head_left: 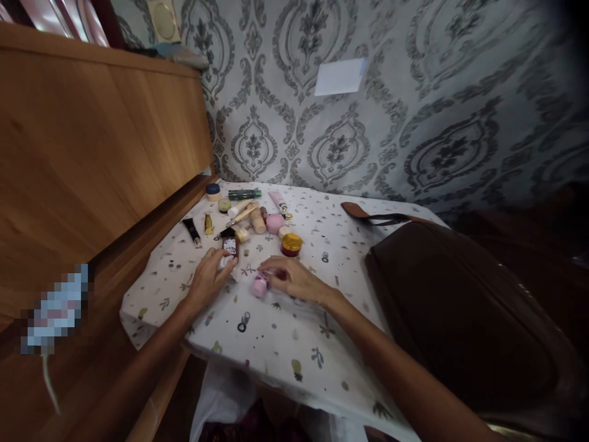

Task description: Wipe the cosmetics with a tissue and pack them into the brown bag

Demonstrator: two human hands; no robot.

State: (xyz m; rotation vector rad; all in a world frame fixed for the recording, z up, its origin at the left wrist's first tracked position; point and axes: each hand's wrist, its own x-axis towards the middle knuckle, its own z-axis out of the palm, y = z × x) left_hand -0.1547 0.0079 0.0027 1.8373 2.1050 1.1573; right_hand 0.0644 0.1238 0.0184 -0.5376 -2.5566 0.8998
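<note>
My left hand is closed at the lower end of a small dark bottle with a pale label and a white cap, which lies on the patterned cloth. My right hand has its fingers curled onto a small pink-and-purple bottle with a pink cap, low over the cloth. Just beyond the right hand stands a round jar with a golden lid and red base. A pink rounded container and a tan bottle are a little farther off.
A dark green tube, a blue-lidded jar, a black tube and a pink tube lie around on the cloth. A large brown bag fills the right side. A wooden cabinet rises at left.
</note>
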